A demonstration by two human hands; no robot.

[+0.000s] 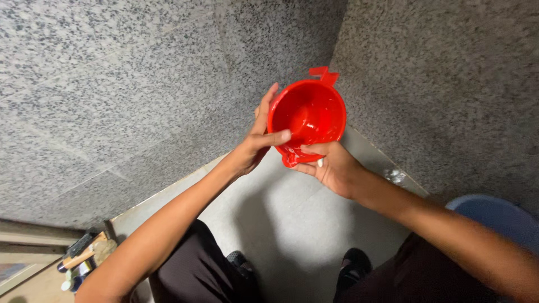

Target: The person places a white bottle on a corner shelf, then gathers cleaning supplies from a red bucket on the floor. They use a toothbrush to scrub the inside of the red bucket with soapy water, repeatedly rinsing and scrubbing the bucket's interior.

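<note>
A red plastic mug-shaped scoop [307, 115] with a handle at its far rim is held up in front of a speckled granite wall corner, its open mouth facing me. My left hand [259, 140] grips its left side, thumb hooked over the rim and fingers behind. From below, my right hand [331, 167] holds its near edge, with a small white object pinched between the fingers. Both forearms reach up from the bottom of the view.
Speckled grey granite walls [112, 84] meet in a corner behind the scoop. Pale floor tiles [292, 213] lie below, with my dark shoes [353, 264] on them. A blue bucket rim [494, 216] is at right. Tools and bottles [84, 255] sit at bottom left.
</note>
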